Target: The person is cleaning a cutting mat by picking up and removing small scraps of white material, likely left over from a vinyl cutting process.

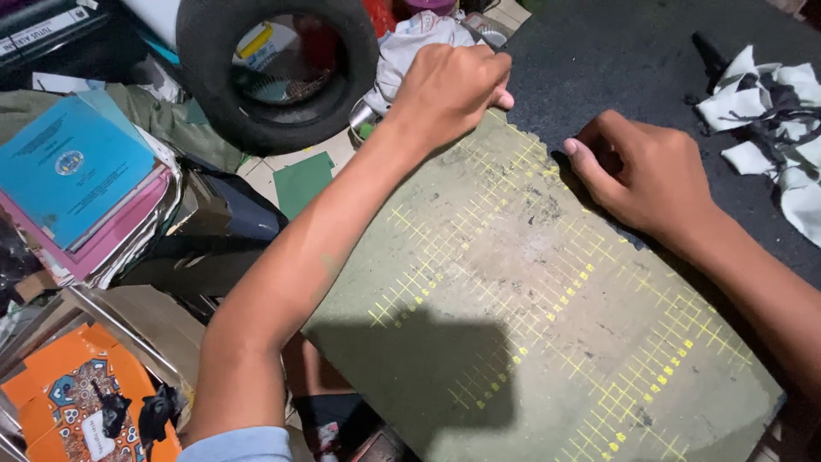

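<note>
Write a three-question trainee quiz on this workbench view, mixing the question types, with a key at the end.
1. True or false: the left hand grips the far edge of the green cutting mat.
2. Which thing lies beside the right hand?
A. a black tyre
B. black and white fabric scraps
C. a stack of booklets
3. Fill in: the grid lines on the mat are ____ in colour.

Key
1. True.
2. B: the fabric scraps lie to its right, while the tyre and booklets sit on the left side.
3. Yellow.
</note>
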